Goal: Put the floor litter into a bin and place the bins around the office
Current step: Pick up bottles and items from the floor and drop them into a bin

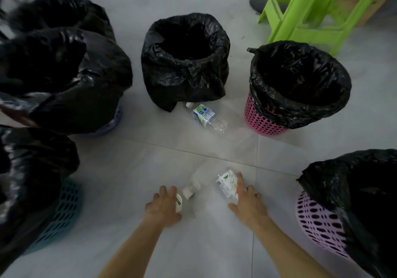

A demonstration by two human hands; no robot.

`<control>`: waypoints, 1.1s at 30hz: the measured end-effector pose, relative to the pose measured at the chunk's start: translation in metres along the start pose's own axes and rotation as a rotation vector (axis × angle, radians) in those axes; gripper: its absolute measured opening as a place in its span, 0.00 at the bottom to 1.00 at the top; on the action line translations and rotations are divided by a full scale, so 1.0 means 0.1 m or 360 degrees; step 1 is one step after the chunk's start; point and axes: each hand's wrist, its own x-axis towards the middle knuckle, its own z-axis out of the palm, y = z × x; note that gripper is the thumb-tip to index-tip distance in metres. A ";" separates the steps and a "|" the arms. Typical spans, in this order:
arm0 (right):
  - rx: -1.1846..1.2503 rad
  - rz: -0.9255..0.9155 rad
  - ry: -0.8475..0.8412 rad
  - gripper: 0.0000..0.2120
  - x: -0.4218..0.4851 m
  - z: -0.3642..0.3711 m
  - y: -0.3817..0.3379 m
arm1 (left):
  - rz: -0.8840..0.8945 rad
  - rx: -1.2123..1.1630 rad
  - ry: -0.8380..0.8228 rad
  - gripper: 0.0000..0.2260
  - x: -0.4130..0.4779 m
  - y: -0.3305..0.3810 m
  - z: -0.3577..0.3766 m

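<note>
At lower centre the left hand [163,202] curls round the first bottle [179,201] on the floor [139,155], while the right hand [247,204], fingers spread, touches the second bottle [226,183] lying lengthwise just up-frame of it

Single wide-angle view, worn on the head. Looks forward and steeply down onto the tiled floor [133,153] from above. Sits near enough to crop the left-edge bin [64,73] and the right-edge bin [318,224] at the borders. Holds the left grip [164,205] and right grip [249,202] low in the middle, with both forearms entering from the bottom edge. Reaches ahead as far as a green stool [311,9] at the top.
</note>
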 end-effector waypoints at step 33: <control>0.1507 -0.1210 -0.0828 0.39 -2.05 -1.07 -3.89 | -0.0837 -0.1946 0.1283 0.34 -2.67 -2.69 -1.34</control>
